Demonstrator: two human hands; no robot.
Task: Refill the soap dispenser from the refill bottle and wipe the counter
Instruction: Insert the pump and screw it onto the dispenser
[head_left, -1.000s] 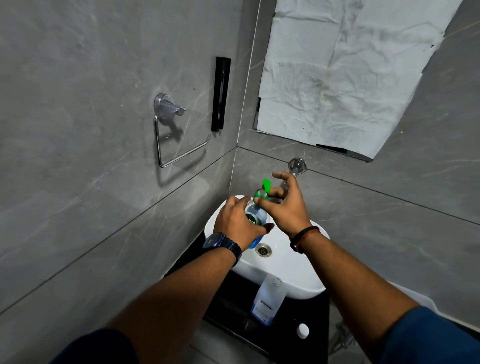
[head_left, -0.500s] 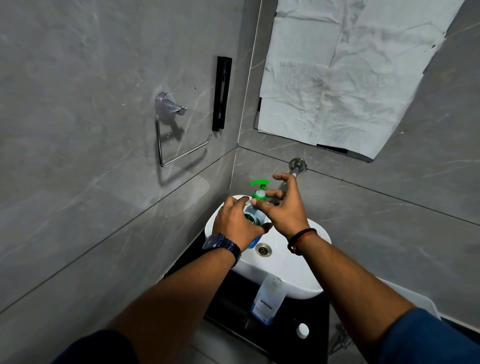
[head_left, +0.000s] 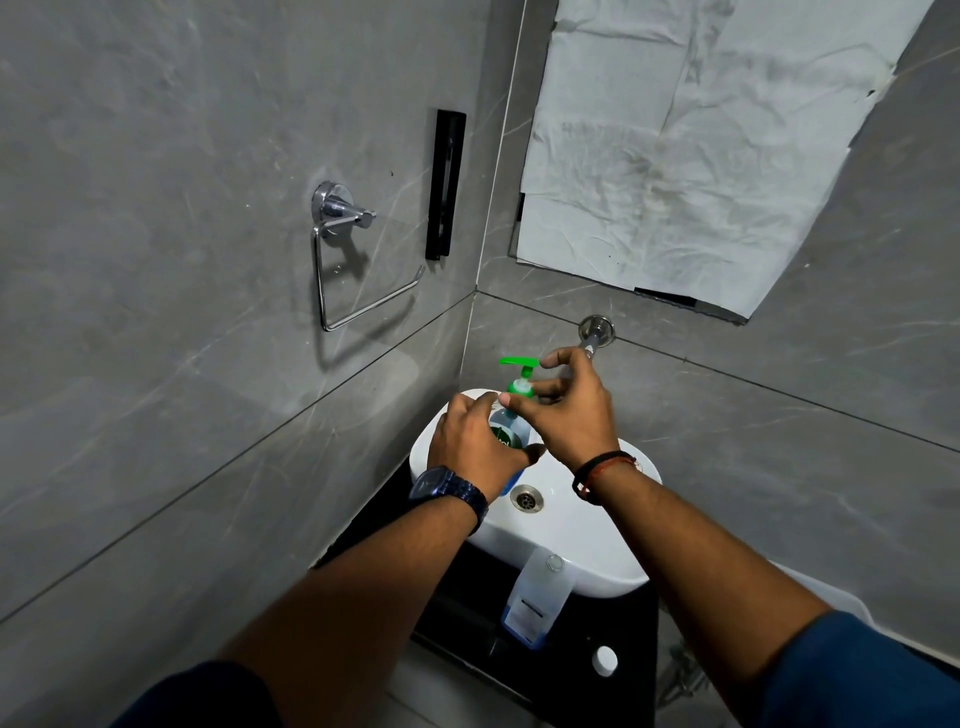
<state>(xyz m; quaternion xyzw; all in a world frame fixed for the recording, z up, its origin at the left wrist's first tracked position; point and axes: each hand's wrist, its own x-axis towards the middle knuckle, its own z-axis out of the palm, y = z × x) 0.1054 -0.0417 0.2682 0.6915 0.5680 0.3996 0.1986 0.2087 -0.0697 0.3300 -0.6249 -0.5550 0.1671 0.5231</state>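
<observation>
Over the white basin (head_left: 571, 525) my left hand (head_left: 475, 447) grips the body of the soap dispenser (head_left: 511, 428), a clear bottle with blue liquid. My right hand (head_left: 569, 410) pinches the collar of its green pump (head_left: 521, 374), which sits upright on the neck with the nozzle pointing left. A clear refill bottle (head_left: 535, 603) with blue liquid low down stands uncapped on the black counter (head_left: 631, 691) in front of the basin. A white cap (head_left: 604, 661) lies on the counter to its right.
A chrome tap (head_left: 596, 332) juts from the back wall just behind my right hand. A chrome towel ring (head_left: 343, 260) and a black bar (head_left: 445, 184) hang on the left wall. White paper (head_left: 691, 140) covers the mirror. The drain (head_left: 527, 499) lies below my hands.
The green pump has turned under my right hand's fingers, its nozzle now swung out to the left. Both hands stay over the basin.
</observation>
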